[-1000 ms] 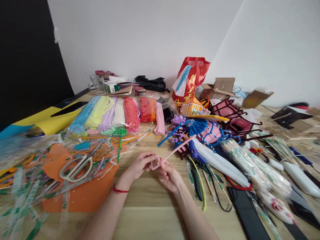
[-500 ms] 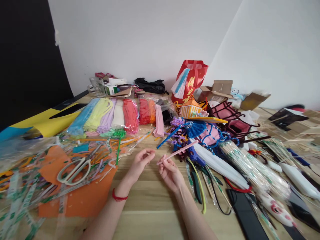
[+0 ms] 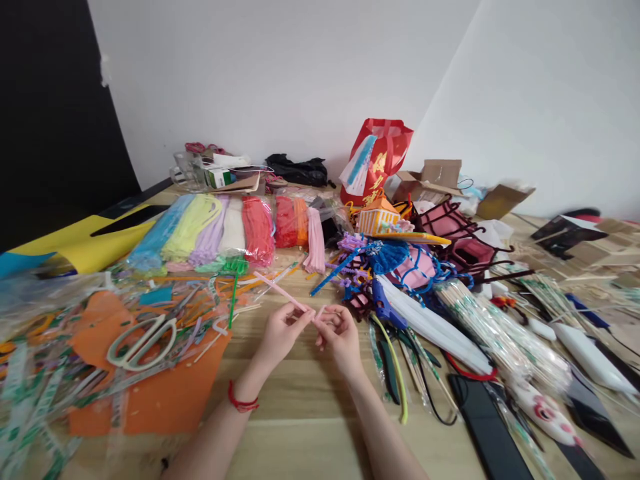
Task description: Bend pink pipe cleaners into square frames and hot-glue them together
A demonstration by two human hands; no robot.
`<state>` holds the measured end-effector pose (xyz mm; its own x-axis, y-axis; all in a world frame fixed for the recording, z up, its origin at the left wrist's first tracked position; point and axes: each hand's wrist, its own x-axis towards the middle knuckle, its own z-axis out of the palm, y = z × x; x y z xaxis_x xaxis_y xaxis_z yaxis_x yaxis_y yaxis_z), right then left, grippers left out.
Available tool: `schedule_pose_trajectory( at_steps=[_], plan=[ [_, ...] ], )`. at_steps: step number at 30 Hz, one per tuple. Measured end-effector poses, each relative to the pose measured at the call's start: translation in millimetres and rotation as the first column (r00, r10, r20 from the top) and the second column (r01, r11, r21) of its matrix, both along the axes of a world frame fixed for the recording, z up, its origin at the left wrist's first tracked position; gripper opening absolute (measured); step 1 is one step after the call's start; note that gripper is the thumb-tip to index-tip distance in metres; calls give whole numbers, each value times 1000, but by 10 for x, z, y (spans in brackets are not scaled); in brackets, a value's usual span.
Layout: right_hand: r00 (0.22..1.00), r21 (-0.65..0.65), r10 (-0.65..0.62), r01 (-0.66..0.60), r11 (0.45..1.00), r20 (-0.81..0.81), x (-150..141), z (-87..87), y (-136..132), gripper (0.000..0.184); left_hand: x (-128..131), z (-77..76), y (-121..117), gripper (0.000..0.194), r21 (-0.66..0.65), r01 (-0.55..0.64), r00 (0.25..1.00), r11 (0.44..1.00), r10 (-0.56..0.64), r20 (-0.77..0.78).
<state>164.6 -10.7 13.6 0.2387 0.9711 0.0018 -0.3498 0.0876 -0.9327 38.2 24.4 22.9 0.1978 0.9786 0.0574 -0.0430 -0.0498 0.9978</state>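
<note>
Wooden surface [image 3: 300,440] crowded with craft supplies; pink pipe cleaner [image 3: 278,287] partly bent

Between the white-handled scissors [image 3: 146,339] and a yellow-green stem [image 3: 397,363], both hands hold the pink pipe cleaner above the wood. The left hand's [image 3: 283,332] fingers pinch it beside the right hand's [image 3: 343,341] narrowed fingers, near its short, upturned end. The long portion looks straight, so shaping seems only begun, most of the length unbent. Fingertips hide the bend; cardboard pieces [image 3: 600,253] far right are blurred and cut off.
</note>
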Motion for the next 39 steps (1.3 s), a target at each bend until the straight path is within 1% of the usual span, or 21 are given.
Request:
schedule_pose_trajectory(
  at_steps=[4,8,14,18,23,28,32,35,39],
  plan=[
    [999,2,47,-47,999,16,14,-23,0,38,7,49,-14,23,-38,3,1000,999,-2,26],
    [997,5,80,-80,997,-8,35,-22,-7,37,19,78,-27,24,-65,-1,999,998,4,48],
    [989,-14,124,-125,992,-83,69,25,-16,36,29,67,-19,27,-86,2,998,996,4,70],
    [979,-32,117,-124,992,-168,83,55,-24,37,35,61,-10,26,-97,-1,997,995,9,79],
    [959,-49,112,-129,990,-260,91,61,-27,36,46,84,-24,26,-127,46,995,991,-34,92],
    [931,-60,144,-173,983,-336,90,27,-41,38,91,66,-59,34,-180,96,989,979,-73,130],
    [881,-36,214,-253,967,-422,111,-23,-46,34,147,34,-84,40,-214,128,982,968,-93,166],
    [853,-25,245,-288,957,-461,121,-54,-41,31,180,19,-95,41,-225,126,980,966,-87,177],
    [829,-17,250,-298,954,-501,108,-50,-39,28,213,15,-115,41,-217,99,983,971,-62,172]
  ],
)
